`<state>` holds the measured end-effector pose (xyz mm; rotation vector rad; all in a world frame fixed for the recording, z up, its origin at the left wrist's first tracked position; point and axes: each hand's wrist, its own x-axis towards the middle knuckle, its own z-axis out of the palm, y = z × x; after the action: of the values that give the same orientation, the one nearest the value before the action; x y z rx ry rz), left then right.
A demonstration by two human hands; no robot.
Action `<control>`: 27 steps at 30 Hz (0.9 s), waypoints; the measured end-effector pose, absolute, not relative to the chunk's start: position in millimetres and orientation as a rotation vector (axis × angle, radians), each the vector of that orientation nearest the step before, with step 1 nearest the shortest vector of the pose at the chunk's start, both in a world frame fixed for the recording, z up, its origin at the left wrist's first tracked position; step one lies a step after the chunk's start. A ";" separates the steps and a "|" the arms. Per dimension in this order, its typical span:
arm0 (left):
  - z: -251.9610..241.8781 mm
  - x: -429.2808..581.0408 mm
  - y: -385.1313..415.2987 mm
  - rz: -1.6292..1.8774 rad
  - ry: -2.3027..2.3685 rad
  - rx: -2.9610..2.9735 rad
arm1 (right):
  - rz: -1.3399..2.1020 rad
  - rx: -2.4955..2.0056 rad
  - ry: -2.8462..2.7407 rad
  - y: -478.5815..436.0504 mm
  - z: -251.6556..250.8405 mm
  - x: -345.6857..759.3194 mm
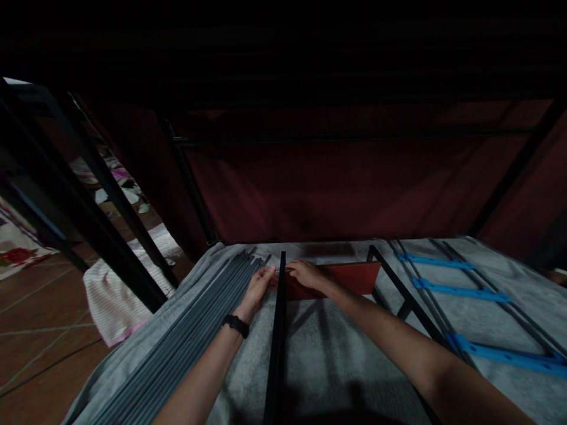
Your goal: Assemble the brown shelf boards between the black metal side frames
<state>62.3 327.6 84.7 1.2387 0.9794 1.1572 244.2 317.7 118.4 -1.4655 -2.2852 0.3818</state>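
My left hand, with a black band on its wrist, is just left of a black bar near its far end. Its fingers are closed in a pinch, and whatever is between them is too dim to make out. On the bar's other side is my right hand, fingers curled in toward the same spot. A small brownish bit shows at its fingertips, too small to name. The bar belongs to a black frame with a reddish-brown board across its far end, below my right wrist.
Many long grey rods lie side by side at left on a grey cloth. At right are dark rods joined by blue slotted strips. Dark red fabric hangs behind. Black posts and a striped cloth stand left.
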 end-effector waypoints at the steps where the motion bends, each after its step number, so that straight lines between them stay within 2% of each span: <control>1: 83.7 63.1 327.9 1.155 0.982 1.237 | 0.375 -1.468 -2.283 317.6 118.3 244.2; 27: 82.8 71.1 322.1 1.297 0.926 1.212 | 0.385 -1.517 -2.285 321.0 116.2 243.7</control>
<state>71.1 322.1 82.8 1.2116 0.9258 1.2974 243.7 321.0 116.2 -1.5168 -2.2849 0.3853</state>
